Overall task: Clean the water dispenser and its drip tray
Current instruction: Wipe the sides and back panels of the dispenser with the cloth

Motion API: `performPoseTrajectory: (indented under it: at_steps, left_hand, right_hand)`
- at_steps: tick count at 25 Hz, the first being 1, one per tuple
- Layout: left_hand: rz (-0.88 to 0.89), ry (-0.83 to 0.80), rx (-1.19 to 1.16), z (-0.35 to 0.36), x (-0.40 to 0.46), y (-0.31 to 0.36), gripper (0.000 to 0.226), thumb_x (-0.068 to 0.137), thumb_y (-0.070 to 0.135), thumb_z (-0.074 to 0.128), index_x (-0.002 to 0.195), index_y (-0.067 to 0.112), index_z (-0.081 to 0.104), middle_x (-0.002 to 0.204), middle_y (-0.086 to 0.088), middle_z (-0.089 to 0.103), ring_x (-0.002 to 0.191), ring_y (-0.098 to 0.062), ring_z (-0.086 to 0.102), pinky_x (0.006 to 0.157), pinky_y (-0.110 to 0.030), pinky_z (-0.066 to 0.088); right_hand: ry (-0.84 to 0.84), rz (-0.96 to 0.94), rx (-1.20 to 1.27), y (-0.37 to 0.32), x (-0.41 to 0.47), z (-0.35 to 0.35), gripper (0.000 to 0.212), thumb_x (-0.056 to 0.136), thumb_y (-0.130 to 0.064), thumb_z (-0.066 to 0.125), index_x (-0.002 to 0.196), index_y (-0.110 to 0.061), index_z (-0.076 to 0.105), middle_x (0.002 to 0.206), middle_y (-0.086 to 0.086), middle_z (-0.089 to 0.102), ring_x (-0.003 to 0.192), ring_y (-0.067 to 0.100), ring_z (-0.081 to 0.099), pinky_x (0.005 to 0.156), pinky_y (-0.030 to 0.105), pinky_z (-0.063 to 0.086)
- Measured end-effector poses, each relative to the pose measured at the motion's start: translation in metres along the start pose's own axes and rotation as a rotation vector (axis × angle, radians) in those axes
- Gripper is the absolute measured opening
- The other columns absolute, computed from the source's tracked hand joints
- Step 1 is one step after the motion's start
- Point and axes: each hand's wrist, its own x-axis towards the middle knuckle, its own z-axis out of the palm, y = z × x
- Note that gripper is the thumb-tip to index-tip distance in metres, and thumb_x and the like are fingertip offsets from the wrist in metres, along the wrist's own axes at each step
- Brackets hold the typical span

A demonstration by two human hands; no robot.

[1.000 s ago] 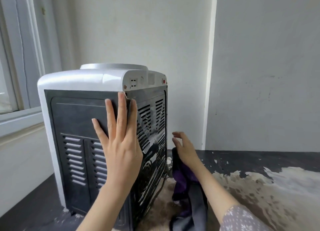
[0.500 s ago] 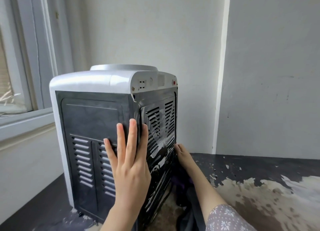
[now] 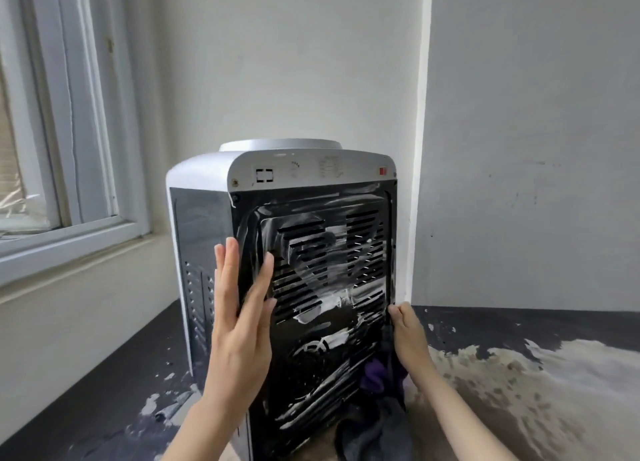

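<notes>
The water dispenser (image 3: 280, 253) stands upright on a dark, paint-flaked worktop (image 3: 519, 374), in the corner of pale walls, with a window (image 3: 52, 131) off to its left. Its black vented back panel (image 3: 329, 280) faces the camera, streaked with white smears; the white top casing above carries a small red switch (image 3: 382, 171) near the right corner.

The left hand (image 3: 239, 329) lies flat along the near left vertical edge of the dispenser, fingers straight and close together on the side face, thumb spread onto the back panel. The right hand (image 3: 410, 332) is at the lower right edge of the back panel, fingertips touching that edge; I cannot tell whether its fingers are curled or straight. A purple and grey cloth (image 3: 377, 398) hangs bunched just below that hand against the dispenser's lower right corner, down to the worktop.
</notes>
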Motion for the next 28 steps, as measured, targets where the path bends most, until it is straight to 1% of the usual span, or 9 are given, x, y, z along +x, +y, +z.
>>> performPoseTrajectory:
  at_steps: [3,6,10,15,18,21,25,27,28]
  left_hand:
    - [0.022,0.013,-0.08,0.004,0.008,-0.004,0.038,0.103,0.023,0.033,0.138,0.008,0.036,0.159,0.007,0.005,0.146,-0.032,0.009,0.118,-0.039,0.015]
    - [0.028,-0.013,-0.089,0.012,0.012,-0.022,0.04,0.103,0.027,0.031,0.138,0.009,0.035,0.158,0.009,0.008,0.145,-0.035,0.011,0.118,-0.04,0.016]
    - [0.001,-0.113,-0.053,0.025,0.015,-0.051,0.043,0.103,0.033,0.028,0.141,0.011,0.034,0.158,0.011,0.009,0.141,-0.043,0.018,0.117,-0.043,0.016]
    - [0.029,-0.201,0.064,0.024,0.011,-0.071,0.045,0.103,0.033,0.026,0.142,0.011,0.032,0.158,0.01,0.007,0.14,-0.045,0.02,0.119,-0.029,0.005]
    - [-0.046,-0.284,0.172,0.018,0.006,-0.069,0.05,0.101,0.043,0.021,0.146,0.022,0.025,0.159,0.013,0.001,0.146,-0.031,0.001,0.119,-0.033,-0.006]
    - [-0.175,-0.397,0.143,0.009,0.005,-0.049,0.058,0.095,0.054,0.024,0.149,0.036,0.013,0.158,0.017,-0.009,0.145,-0.017,-0.018,0.114,-0.033,-0.02]
    - [-0.339,-0.502,-0.101,-0.006,0.013,-0.032,0.072,0.089,0.057,0.047,0.148,0.04,0.009,0.151,0.031,-0.019,0.141,-0.006,-0.024,0.117,-0.033,-0.005]
    - [-0.365,-0.53,-0.047,-0.011,0.019,-0.022,0.075,0.088,0.052,0.052,0.147,0.04,0.007,0.15,0.028,-0.023,0.14,-0.007,-0.027,0.119,-0.042,-0.002]
    - [-0.387,-0.518,0.015,-0.012,0.021,-0.011,0.071,0.087,0.06,0.047,0.146,0.042,0.01,0.151,0.025,-0.025,0.139,-0.009,-0.029,0.118,-0.044,-0.006]
  right_hand:
    - [0.087,0.004,-0.107,-0.005,-0.017,-0.03,0.034,0.101,-0.026,0.037,0.069,-0.014,0.033,0.065,0.001,0.039,0.059,0.015,0.038,0.053,0.025,0.026]
    - [0.167,-0.013,-0.19,-0.008,-0.034,-0.049,0.032,0.099,-0.023,0.041,0.068,-0.017,0.034,0.064,0.002,0.042,0.059,0.012,0.04,0.051,0.016,0.028]
    - [0.184,-0.016,-0.134,-0.008,-0.049,-0.058,0.028,0.096,-0.014,0.049,0.07,-0.016,0.038,0.067,0.004,0.045,0.062,0.014,0.042,0.056,0.015,0.032]
    - [0.3,-0.218,0.068,-0.046,-0.067,-0.049,0.007,0.095,-0.012,0.048,0.089,-0.015,0.048,0.084,-0.001,0.053,0.078,-0.007,0.051,0.07,0.006,0.036]
    - [0.17,-0.2,0.144,-0.069,-0.072,-0.037,0.016,0.098,-0.018,0.044,0.086,-0.014,0.053,0.078,-0.002,0.056,0.065,-0.004,0.049,0.066,0.011,0.041]
    - [0.224,-0.18,0.195,-0.08,-0.08,-0.036,0.03,0.1,-0.018,0.04,0.074,-0.016,0.054,0.06,-0.012,0.049,0.058,0.001,0.043,0.059,0.016,0.037]
    - [0.488,-0.289,0.217,-0.123,-0.083,-0.06,0.035,0.1,-0.017,0.039,0.068,-0.02,0.051,0.061,-0.007,0.051,0.055,0.004,0.045,0.054,0.012,0.036]
    - [0.568,-0.386,0.267,-0.164,-0.067,-0.08,0.034,0.101,-0.018,0.037,0.07,-0.023,0.049,0.066,-0.006,0.054,0.057,-0.001,0.049,0.057,0.01,0.038]
    - [0.554,-0.383,0.306,-0.181,-0.058,-0.088,0.034,0.102,-0.02,0.037,0.07,-0.023,0.049,0.069,-0.007,0.055,0.06,-0.004,0.05,0.06,0.01,0.04]
